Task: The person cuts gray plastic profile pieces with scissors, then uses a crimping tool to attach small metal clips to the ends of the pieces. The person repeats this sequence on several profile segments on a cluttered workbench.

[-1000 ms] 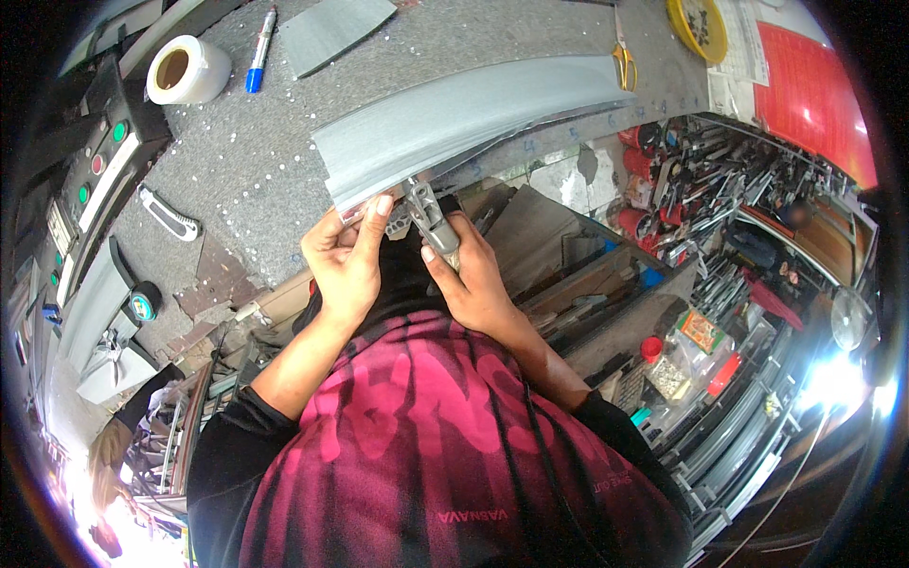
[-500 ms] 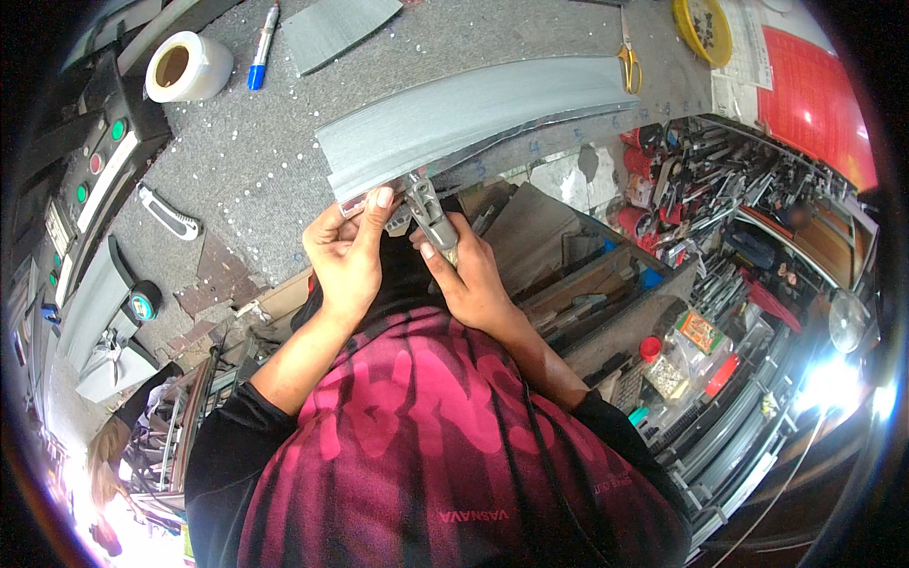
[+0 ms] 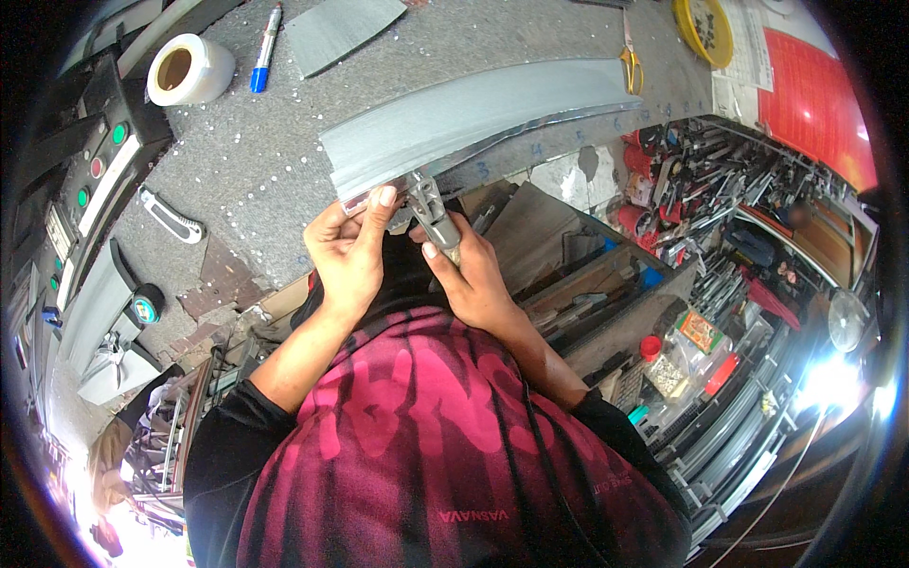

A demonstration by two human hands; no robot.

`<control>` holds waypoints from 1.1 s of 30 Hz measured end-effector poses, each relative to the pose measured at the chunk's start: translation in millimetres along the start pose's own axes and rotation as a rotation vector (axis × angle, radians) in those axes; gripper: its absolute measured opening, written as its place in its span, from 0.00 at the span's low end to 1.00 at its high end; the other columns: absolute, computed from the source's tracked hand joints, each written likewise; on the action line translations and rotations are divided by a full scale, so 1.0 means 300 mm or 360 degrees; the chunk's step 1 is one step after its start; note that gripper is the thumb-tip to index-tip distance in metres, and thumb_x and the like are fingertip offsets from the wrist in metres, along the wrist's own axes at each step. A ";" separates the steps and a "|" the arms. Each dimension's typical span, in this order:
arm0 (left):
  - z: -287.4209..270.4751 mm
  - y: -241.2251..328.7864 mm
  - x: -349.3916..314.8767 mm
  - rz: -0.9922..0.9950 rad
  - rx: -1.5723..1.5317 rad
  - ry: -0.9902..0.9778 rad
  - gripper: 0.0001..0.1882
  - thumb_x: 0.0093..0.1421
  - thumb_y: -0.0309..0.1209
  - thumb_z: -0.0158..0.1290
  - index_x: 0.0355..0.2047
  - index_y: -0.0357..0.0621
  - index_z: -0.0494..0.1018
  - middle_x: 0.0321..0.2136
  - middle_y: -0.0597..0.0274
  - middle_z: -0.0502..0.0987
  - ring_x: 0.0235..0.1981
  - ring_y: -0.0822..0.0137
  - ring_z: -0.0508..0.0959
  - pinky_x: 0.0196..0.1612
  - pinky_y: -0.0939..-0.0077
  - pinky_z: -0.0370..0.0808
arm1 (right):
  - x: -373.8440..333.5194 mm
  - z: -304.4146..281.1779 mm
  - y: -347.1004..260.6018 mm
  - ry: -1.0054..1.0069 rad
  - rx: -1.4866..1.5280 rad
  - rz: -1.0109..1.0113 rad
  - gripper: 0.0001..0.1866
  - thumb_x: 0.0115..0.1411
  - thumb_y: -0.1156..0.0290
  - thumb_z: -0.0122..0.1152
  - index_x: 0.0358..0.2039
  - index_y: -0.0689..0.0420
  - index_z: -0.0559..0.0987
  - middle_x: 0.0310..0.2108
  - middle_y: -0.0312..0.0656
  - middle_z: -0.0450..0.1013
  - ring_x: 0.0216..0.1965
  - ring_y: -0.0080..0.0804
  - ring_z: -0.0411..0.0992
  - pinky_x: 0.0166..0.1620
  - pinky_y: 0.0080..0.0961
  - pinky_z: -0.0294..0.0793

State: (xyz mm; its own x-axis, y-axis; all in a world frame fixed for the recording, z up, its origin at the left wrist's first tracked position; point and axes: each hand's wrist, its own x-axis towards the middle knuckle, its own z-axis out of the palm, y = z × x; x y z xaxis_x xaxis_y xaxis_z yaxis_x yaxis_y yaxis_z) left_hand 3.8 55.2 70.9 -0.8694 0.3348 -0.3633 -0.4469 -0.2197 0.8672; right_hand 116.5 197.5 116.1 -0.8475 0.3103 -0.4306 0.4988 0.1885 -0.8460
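Note:
My left hand (image 3: 346, 254) pinches the near left end of a long grey profile strip (image 3: 473, 106) between thumb and fingers. The strip lies along the bench edge with its far end to the right. In my right hand (image 3: 470, 269) is a grey metal plier-like hand tool (image 3: 434, 216), the fingers closed round its lower part. Its head is up against the strip's near edge, just right of my left thumb. Whether its jaws bite on the strip, I cannot tell. The tool's handles are mostly hidden by the hand.
On the speckled grey bench (image 3: 246, 142) lie a tape roll (image 3: 210, 68), a blue-capped marker (image 3: 264, 52), a utility knife (image 3: 171, 216), yellow-handled scissors (image 3: 632, 68) and a yellow bowl (image 3: 704, 33). A push-button panel (image 3: 99, 168) stands left. Below right are an open drawer (image 3: 615, 293) and jars (image 3: 666, 377).

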 end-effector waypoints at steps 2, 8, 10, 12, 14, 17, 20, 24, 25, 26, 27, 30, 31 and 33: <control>-0.002 0.002 0.003 -0.0009 0.0017 -0.0019 0.08 0.76 0.26 0.63 0.49 0.33 0.86 0.49 0.55 0.88 0.52 0.63 0.87 0.62 0.52 0.89 | 0.003 0.003 -0.001 0.0009 0.0007 -0.0004 0.19 0.81 0.60 0.58 0.58 0.64 0.79 0.49 0.54 0.83 0.50 0.52 0.84 0.56 0.43 0.80; -0.011 -0.003 0.012 -0.0020 0.0035 -0.0020 0.08 0.76 0.26 0.63 0.50 0.33 0.86 0.50 0.55 0.88 0.52 0.64 0.87 0.62 0.52 0.88 | 0.010 0.012 0.000 0.0032 0.0030 -0.0044 0.19 0.80 0.61 0.61 0.58 0.64 0.79 0.49 0.56 0.83 0.50 0.55 0.84 0.55 0.45 0.80; -0.013 -0.005 0.013 -0.0036 0.0030 -0.0018 0.08 0.76 0.26 0.63 0.50 0.33 0.86 0.49 0.55 0.88 0.52 0.64 0.87 0.62 0.53 0.89 | 0.010 0.011 -0.001 0.0024 0.0036 -0.0030 0.19 0.80 0.60 0.61 0.58 0.64 0.79 0.49 0.56 0.83 0.50 0.55 0.84 0.55 0.46 0.80; -0.014 -0.007 0.013 -0.0042 0.0025 -0.0022 0.08 0.76 0.26 0.63 0.49 0.33 0.86 0.49 0.55 0.88 0.51 0.64 0.87 0.62 0.53 0.89 | 0.010 0.008 -0.003 -0.0001 -0.0003 -0.0012 0.20 0.81 0.60 0.58 0.59 0.64 0.79 0.50 0.54 0.83 0.52 0.52 0.84 0.57 0.43 0.80; -0.014 -0.007 0.013 -0.0037 0.0017 -0.0028 0.08 0.76 0.26 0.63 0.49 0.33 0.86 0.48 0.55 0.88 0.51 0.64 0.87 0.61 0.54 0.89 | 0.011 0.006 -0.005 -0.0012 -0.0025 -0.0006 0.19 0.81 0.60 0.57 0.59 0.64 0.79 0.50 0.52 0.83 0.52 0.50 0.84 0.57 0.42 0.80; -0.013 -0.004 0.013 -0.0050 -0.0011 -0.0014 0.08 0.76 0.26 0.63 0.49 0.33 0.86 0.48 0.55 0.89 0.50 0.65 0.88 0.61 0.54 0.89 | 0.009 0.004 -0.007 -0.0006 -0.0042 0.0010 0.18 0.81 0.60 0.58 0.57 0.64 0.79 0.48 0.52 0.84 0.51 0.49 0.85 0.54 0.43 0.80; -0.012 -0.002 0.011 -0.0041 0.0011 -0.0015 0.08 0.76 0.26 0.63 0.49 0.33 0.86 0.48 0.55 0.89 0.50 0.65 0.87 0.61 0.53 0.90 | 0.005 0.006 -0.005 0.0015 -0.0066 0.0048 0.17 0.80 0.61 0.60 0.54 0.63 0.80 0.45 0.51 0.84 0.47 0.49 0.85 0.50 0.42 0.80; -0.014 -0.008 0.006 -0.0064 0.0011 -0.0007 0.08 0.76 0.26 0.63 0.49 0.33 0.86 0.48 0.55 0.89 0.50 0.65 0.88 0.61 0.53 0.90 | 0.019 0.024 0.010 0.0169 -0.0166 0.0036 0.18 0.76 0.59 0.67 0.49 0.63 0.79 0.36 0.57 0.82 0.40 0.61 0.84 0.43 0.49 0.81; -0.014 -0.014 0.006 -0.0057 0.0006 -0.0001 0.08 0.76 0.26 0.63 0.49 0.33 0.86 0.48 0.55 0.89 0.50 0.65 0.88 0.61 0.53 0.90 | 0.028 0.030 0.014 0.0228 -0.0234 0.0031 0.19 0.74 0.58 0.68 0.47 0.63 0.79 0.34 0.60 0.81 0.38 0.67 0.83 0.42 0.52 0.81; -0.014 -0.020 0.006 -0.0059 -0.0019 0.0005 0.08 0.76 0.26 0.63 0.49 0.33 0.86 0.49 0.54 0.89 0.49 0.65 0.88 0.61 0.53 0.90 | 0.039 0.037 0.020 0.0260 -0.0239 -0.0015 0.18 0.74 0.58 0.69 0.46 0.63 0.79 0.32 0.59 0.81 0.37 0.67 0.83 0.40 0.52 0.81; -0.016 -0.026 0.006 -0.0068 -0.0005 0.0016 0.09 0.76 0.26 0.63 0.49 0.33 0.86 0.49 0.54 0.89 0.49 0.64 0.88 0.61 0.53 0.90 | 0.052 0.043 0.025 0.0293 -0.0254 -0.0058 0.18 0.73 0.58 0.70 0.45 0.63 0.80 0.30 0.58 0.81 0.35 0.67 0.83 0.39 0.52 0.81; -0.024 -0.045 0.014 -0.0131 -0.0037 0.0049 0.10 0.76 0.28 0.64 0.49 0.32 0.86 0.48 0.52 0.89 0.49 0.62 0.89 0.60 0.54 0.90 | 0.075 0.046 0.033 0.0310 -0.0303 -0.0078 0.18 0.72 0.59 0.72 0.42 0.63 0.80 0.29 0.57 0.81 0.34 0.66 0.83 0.37 0.51 0.81; -0.026 -0.050 0.016 -0.0160 -0.0057 0.0055 0.10 0.77 0.29 0.64 0.49 0.32 0.86 0.48 0.52 0.89 0.49 0.61 0.89 0.60 0.54 0.90 | 0.075 0.042 0.033 0.0273 -0.0324 -0.0031 0.17 0.72 0.60 0.71 0.42 0.63 0.80 0.31 0.58 0.82 0.36 0.66 0.84 0.38 0.51 0.81; -0.028 -0.054 0.020 -0.0197 -0.0066 0.0077 0.11 0.77 0.30 0.64 0.49 0.32 0.86 0.48 0.51 0.89 0.50 0.58 0.90 0.60 0.55 0.90 | 0.066 0.029 0.030 0.0201 -0.0330 0.0010 0.18 0.73 0.60 0.71 0.45 0.64 0.80 0.35 0.59 0.82 0.40 0.66 0.84 0.42 0.50 0.81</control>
State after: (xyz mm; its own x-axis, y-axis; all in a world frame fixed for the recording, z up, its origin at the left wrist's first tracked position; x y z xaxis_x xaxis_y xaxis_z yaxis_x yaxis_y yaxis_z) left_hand 4.0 53.0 51.8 -0.8158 0.3172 -0.4836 -0.5589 -0.2177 0.8001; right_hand 102.5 197.3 97.2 -0.8213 0.4238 -0.3820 0.5418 0.3696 -0.7549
